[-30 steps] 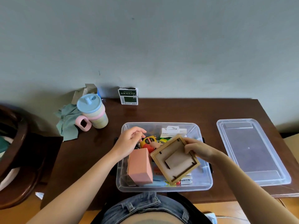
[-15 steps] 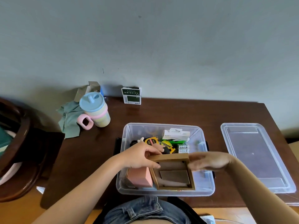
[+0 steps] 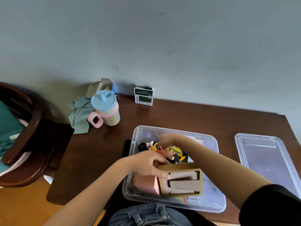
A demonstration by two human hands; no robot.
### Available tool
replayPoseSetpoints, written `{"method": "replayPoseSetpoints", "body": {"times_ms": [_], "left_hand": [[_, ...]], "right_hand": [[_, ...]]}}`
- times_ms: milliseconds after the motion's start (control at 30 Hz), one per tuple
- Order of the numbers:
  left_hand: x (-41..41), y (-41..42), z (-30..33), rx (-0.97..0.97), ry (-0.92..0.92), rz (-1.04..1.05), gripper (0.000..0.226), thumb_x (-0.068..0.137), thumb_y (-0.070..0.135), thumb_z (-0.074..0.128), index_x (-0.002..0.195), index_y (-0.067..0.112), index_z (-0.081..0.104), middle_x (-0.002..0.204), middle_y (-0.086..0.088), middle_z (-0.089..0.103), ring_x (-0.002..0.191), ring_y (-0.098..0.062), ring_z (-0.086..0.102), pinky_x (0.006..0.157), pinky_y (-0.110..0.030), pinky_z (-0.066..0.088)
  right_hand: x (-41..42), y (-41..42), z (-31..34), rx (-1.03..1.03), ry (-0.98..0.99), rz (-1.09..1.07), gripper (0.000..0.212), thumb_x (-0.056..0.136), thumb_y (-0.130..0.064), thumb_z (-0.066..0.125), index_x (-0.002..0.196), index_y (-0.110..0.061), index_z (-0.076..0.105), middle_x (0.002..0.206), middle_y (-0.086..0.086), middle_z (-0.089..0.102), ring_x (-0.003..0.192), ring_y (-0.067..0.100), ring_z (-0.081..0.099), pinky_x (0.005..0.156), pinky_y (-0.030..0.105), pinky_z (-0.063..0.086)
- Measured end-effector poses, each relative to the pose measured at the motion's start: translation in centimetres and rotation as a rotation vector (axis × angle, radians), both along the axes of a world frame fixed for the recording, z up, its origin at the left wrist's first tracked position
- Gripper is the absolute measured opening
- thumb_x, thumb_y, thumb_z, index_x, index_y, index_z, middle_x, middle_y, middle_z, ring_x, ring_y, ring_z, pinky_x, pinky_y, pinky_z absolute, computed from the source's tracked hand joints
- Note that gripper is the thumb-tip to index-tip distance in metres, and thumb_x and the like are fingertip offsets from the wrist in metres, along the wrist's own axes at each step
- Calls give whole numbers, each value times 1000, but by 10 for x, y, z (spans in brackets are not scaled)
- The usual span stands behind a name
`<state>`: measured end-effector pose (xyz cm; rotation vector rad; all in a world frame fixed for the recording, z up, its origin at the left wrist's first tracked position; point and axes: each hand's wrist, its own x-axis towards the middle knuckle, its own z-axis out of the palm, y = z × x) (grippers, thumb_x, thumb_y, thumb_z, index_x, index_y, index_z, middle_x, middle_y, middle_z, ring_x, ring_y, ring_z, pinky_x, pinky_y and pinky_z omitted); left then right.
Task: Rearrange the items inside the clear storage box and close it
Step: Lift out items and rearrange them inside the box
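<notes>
Clearly we were mid-sort: left hand [image 3: 147, 163] gripped the frame [image 3: 180, 181] in the box [image 3: 210, 204]; right hand [image 3: 167, 139] too blurred to tell; lid [image 3: 267, 160] off.

- A home room, by all signs: a dark wooden bench [image 3: 179, 118] stands against a plain painted wall [image 3: 162, 46].
- A child's spouted cup [image 3: 105, 108] with a pink handle and a crumpled green cloth [image 3: 78, 116] sit far left of the hands.
- A round dark wooden chair [image 3: 24, 136] holds folded fabric.
</notes>
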<state>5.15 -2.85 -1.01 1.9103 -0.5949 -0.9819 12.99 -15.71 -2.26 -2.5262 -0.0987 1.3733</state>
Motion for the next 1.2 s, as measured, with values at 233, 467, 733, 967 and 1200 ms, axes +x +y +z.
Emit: {"method": "replayPoseSetpoints", "body": {"times_ms": [233, 467, 733, 967, 1200], "left_hand": [[3, 1, 0, 30, 22, 3, 32, 83, 44, 70, 110, 28, 69, 91, 30, 60, 91, 6, 55, 87, -19, 42], [6, 0, 3, 16, 22, -38, 32, 85, 38, 69, 113, 22, 68, 90, 24, 60, 87, 4, 55, 83, -19, 42], [7, -1, 5, 9, 33, -72, 36, 86, 39, 68, 119, 24, 66, 90, 32, 56, 90, 10, 52, 86, -17, 36], [4, 2, 6, 16, 15, -72, 39, 86, 38, 67, 122, 22, 64, 102, 20, 61, 96, 2, 53, 88, -16, 40], [5, 1, 8, 9, 48, -77, 40, 87, 37, 67, 124, 21, 63, 93, 24, 60, 89, 4, 55, 84, -13, 40]], "right_hand": [[8, -10, -15, 8, 76, -278, 36, 95, 1, 40, 60, -7, 40, 62, 6, 42, 50, 13, 36, 44, 17, 31], [2, -16, -24, 95, 129, -415, 19, 98, -14, 41, 91, -5, 56, 74, 11, 46, 61, 17, 41, 60, 28, 37], [3, -7, -34, -59, 75, -399, 37, 86, -43, 64, 91, -8, 53, 78, 5, 56, 78, 22, 55, 64, 29, 44], [-5, -16, -33, 120, -43, -398, 33, 89, -43, 56, 89, -11, 62, 80, 7, 56, 64, 16, 52, 59, 25, 40], [-5, -2, -4, 388, -12, -196, 31, 100, -27, 43, 108, -4, 64, 105, 10, 64, 91, 18, 56, 76, 26, 44]]}}
